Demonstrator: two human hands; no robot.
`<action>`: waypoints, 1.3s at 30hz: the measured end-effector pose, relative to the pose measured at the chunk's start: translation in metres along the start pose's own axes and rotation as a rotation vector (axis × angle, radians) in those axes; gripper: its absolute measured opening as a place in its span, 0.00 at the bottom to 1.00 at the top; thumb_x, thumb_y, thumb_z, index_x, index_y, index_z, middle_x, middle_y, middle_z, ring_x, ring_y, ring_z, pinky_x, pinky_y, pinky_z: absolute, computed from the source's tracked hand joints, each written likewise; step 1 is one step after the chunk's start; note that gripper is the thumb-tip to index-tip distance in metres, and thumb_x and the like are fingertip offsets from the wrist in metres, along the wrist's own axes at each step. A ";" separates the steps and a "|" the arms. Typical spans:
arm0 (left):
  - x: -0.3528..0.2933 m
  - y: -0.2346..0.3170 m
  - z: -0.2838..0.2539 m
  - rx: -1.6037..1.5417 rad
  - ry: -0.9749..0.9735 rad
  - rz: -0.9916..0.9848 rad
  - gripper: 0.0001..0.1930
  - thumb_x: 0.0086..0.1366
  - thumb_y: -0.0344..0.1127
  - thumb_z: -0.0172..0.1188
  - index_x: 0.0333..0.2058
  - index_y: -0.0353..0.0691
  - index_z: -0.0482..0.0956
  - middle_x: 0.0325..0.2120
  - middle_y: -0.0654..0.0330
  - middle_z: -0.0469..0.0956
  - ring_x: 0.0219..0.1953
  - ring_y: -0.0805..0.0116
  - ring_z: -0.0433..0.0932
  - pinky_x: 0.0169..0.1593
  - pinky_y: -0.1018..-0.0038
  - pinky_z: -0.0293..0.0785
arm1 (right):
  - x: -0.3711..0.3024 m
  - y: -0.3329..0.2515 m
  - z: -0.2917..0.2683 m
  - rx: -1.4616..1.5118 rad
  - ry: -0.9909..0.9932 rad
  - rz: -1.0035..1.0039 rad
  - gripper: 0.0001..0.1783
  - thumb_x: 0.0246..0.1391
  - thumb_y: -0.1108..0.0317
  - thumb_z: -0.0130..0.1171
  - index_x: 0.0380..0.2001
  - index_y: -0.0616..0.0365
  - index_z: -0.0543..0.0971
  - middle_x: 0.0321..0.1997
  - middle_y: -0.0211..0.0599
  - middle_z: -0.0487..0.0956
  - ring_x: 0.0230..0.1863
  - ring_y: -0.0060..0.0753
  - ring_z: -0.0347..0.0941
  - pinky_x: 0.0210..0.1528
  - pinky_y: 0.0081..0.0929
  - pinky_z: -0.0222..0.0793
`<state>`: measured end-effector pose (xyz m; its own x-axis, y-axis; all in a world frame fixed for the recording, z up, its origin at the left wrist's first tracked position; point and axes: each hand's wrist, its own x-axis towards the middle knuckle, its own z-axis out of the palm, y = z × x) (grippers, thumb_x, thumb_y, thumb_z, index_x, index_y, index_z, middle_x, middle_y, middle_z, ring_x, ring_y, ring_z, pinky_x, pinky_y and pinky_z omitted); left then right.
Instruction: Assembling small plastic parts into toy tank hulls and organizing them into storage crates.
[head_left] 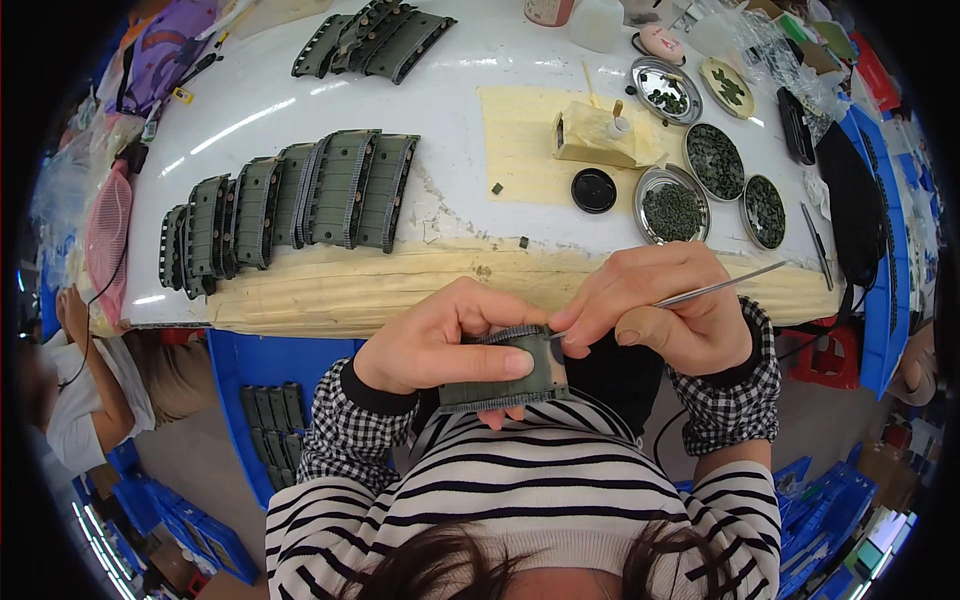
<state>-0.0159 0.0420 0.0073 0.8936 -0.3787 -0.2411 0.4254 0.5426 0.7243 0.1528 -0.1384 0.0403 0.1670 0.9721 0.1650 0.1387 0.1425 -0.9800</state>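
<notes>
My left hand (pixel 440 345) grips a small curved green plastic panel (pixel 490 392) with ridged grey edges, thumb across its face. It is held up in front of my striped top, just below the table's padded front edge. In my right hand (pixel 670 300) is a thin metal rod-like tool (pixel 720 285), its back end pointing up to the right. The fingertips and the tool's front end meet the panel's upper right corner. Whether a small part is pinched there too is hidden by the fingers.
Similar green panels (pixel 340 190) stand in a row on the left, more at the back (pixel 375 40). Round metal dishes (pixel 715 190) of small green pieces, a black lid (pixel 593 190) and a taped box (pixel 590 140) lie right. A blue bin (pixel 235 365) sits below left.
</notes>
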 end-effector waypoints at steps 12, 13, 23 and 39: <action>-0.001 0.014 0.003 0.076 -0.007 -0.013 0.23 0.68 0.34 0.56 0.58 0.28 0.68 0.32 0.53 0.81 0.28 0.72 0.81 0.30 0.80 0.81 | -0.012 0.009 -0.004 0.355 0.090 -0.083 0.09 0.57 0.69 0.61 0.37 0.64 0.80 0.36 0.45 0.83 0.41 0.34 0.80 0.44 0.27 0.75; -0.001 0.015 0.005 0.093 0.026 -0.004 0.26 0.68 0.33 0.57 0.61 0.30 0.64 0.32 0.53 0.81 0.28 0.72 0.81 0.31 0.80 0.81 | -0.014 0.010 -0.001 0.359 0.141 -0.080 0.12 0.56 0.65 0.62 0.37 0.63 0.78 0.38 0.47 0.83 0.43 0.36 0.80 0.46 0.29 0.75; 0.009 0.017 0.004 0.008 0.060 0.240 0.53 0.61 0.51 0.64 0.69 0.28 0.38 0.41 0.43 0.80 0.32 0.65 0.83 0.33 0.74 0.82 | -0.015 -0.003 0.017 -0.372 0.154 -0.153 0.32 0.34 0.67 0.81 0.34 0.50 0.65 0.49 0.52 0.80 0.51 0.45 0.77 0.56 0.37 0.70; 0.033 -0.006 0.023 -0.513 0.601 0.558 0.22 0.69 0.29 0.53 0.61 0.39 0.64 0.48 0.57 0.77 0.49 0.68 0.79 0.51 0.72 0.80 | -0.021 0.022 0.026 -0.263 0.522 -0.312 0.37 0.43 0.61 0.76 0.54 0.67 0.71 0.48 0.50 0.80 0.55 0.47 0.74 0.56 0.39 0.70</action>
<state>0.0078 0.0093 0.0100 0.8495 0.4024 -0.3414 -0.1992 0.8436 0.4987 0.1271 -0.1507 0.0123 0.5221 0.6650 0.5340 0.4796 0.2888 -0.8286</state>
